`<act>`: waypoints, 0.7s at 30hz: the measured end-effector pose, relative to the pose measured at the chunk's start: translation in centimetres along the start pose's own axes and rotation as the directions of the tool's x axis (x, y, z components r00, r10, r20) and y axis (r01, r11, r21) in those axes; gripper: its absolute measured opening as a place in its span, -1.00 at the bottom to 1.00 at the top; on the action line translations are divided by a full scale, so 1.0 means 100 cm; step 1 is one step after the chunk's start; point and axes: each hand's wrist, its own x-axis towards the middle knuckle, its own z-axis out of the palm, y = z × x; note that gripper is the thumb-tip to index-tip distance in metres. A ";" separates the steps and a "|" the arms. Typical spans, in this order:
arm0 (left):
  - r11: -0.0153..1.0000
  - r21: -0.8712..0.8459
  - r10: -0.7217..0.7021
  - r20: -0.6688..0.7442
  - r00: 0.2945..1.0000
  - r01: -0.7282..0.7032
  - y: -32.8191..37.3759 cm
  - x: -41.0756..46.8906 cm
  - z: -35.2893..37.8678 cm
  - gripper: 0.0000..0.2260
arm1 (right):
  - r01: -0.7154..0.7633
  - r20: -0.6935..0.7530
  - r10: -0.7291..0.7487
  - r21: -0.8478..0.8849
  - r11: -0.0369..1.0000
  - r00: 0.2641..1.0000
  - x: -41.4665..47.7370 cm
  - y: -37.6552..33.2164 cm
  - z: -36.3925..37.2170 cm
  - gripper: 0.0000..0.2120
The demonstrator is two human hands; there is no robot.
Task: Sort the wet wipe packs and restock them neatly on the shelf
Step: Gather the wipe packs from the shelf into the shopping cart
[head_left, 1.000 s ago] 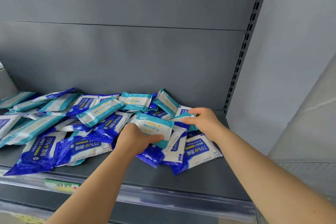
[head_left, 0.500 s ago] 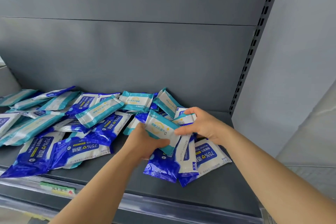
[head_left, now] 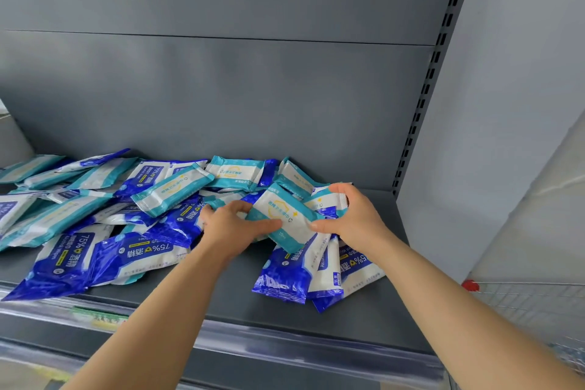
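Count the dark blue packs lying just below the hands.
3, overlapping on the shelf: left pack, middle pack, right pack. More may hide under the teal pack.

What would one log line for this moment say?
stage: sorting | left hand: holds teal pack | right hand: grips same teal pack | pile: blue and teal packs mixed on shelf

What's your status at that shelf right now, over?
Left hand and right hand both gripping one teal pack. Mixed pile unsorted on shelf. Blue packs lying right beneath it.
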 end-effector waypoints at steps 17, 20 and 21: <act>0.789 -0.591 -0.016 0.251 0.968 0.166 -0.002 0.009 0.009 -0.42 | -0.207 -0.178 0.247 0.218 0.954 0.952 -0.011 -0.016 0.031 -0.59; 0.756 -0.640 0.029 0.245 0.969 0.139 -0.004 0.009 0.005 -0.23 | -0.158 -0.231 0.212 0.231 0.960 0.950 -0.021 -0.024 0.034 -0.60; 0.749 -0.648 0.054 0.264 0.963 0.136 -0.004 0.008 0.002 -0.21 | -0.148 -0.243 0.206 0.238 0.960 0.948 -0.025 -0.027 0.035 -0.61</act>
